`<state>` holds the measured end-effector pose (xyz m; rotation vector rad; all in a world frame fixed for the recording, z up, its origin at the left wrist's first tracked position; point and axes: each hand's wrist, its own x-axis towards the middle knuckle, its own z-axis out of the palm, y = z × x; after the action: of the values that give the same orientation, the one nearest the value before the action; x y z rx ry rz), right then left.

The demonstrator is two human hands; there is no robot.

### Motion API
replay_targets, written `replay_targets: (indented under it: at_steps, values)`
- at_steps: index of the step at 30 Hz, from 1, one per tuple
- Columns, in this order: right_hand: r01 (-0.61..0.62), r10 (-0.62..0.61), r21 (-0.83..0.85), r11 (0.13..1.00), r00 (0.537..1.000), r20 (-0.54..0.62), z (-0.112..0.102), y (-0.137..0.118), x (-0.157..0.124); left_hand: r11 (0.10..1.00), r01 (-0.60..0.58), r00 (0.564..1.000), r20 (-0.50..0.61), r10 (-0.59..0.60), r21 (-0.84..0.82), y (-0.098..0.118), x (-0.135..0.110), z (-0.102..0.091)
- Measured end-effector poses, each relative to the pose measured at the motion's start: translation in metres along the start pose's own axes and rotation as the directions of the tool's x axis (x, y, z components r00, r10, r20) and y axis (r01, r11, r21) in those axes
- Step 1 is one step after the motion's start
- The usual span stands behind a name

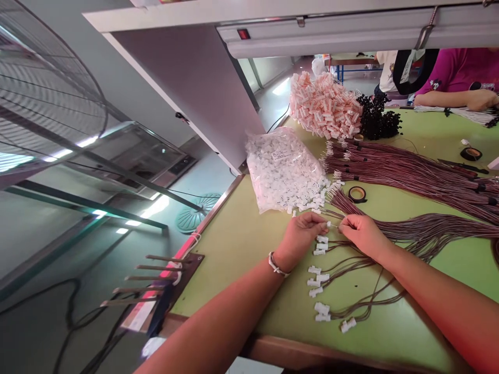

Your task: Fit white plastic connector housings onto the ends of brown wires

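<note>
In the head view my left hand [301,236] pinches a small white plastic connector [329,224] at its fingertips. Close on its right, my right hand [360,234] has thumb and finger closed on a thin wire [335,226] whose end points at the connector. Whether the wire end sits inside the connector I cannot tell. Below my hands lie several brown wires with white connectors [318,280] on their ends, in loose groups. A plastic bag [284,166] of white connectors lies beyond my left hand, some spilling out. Beside it runs a bundle of brown wires [417,228].
At the back stand a heap of pink-white connectors [325,106] and a pile of black parts [378,117]. A roll of black tape [357,195] lies by the bundles. A pegged rack [175,283] sits at the left table edge. Across the table another person's hand [483,99] handles white wires.
</note>
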<state>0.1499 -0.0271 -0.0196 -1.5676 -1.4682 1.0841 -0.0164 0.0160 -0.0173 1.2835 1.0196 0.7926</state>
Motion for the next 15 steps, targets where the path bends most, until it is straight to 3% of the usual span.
replay_targets:
  at_steps: [9, 15]
  values:
    - [-0.073, 0.072, 0.063, 0.995, 0.997, 0.013, -0.0015, -0.0019, 0.0011, 0.998, -0.031, 0.996, 0.091, 0.026, 0.047, 0.0027, 0.0028, -0.0035]
    - [0.035, -0.034, 0.017, 0.999, 0.999, -0.031, 0.0011, 0.0003, 0.0016, 0.904, -0.275, 0.961, 0.064, 0.269, 0.327, 0.0001, 0.0038, -0.0066]
